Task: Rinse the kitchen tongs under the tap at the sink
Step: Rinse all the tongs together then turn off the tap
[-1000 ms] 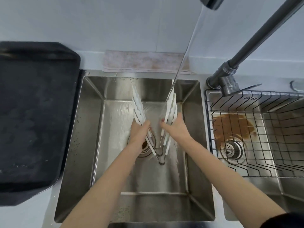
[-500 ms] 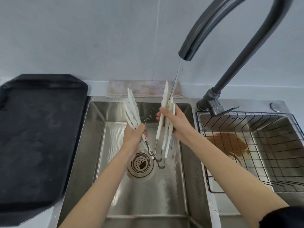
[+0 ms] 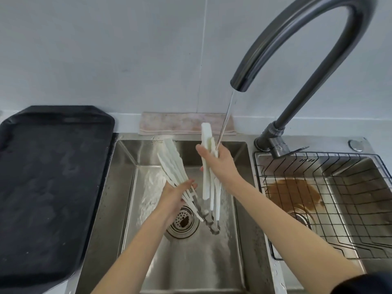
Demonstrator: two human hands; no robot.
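White kitchen tongs [image 3: 172,164] with a metal hinge end [image 3: 212,223] are spread in a V over the left sink basin [image 3: 191,262], hinge pointing down. My left hand [image 3: 176,196] grips the left arm low down. My right hand [image 3: 220,162] holds the right arm near its tip [image 3: 206,132]. A dark curved tap [image 3: 297,45] arches over from the right. Its thin stream of water [image 3: 227,117] falls onto the right arm beside my right hand.
A round drain strainer [image 3: 182,222] lies in the basin under my left wrist. A black tray [image 3: 48,187] lies on the counter to the left. A wire rack [image 3: 331,200] sits in the stained right basin. A folded cloth [image 3: 174,124] rests behind the sink.
The view has tilted up, showing the whole tap. Both hands have lifted the tongs higher, and my right hand has slid up toward the tip of the right arm.
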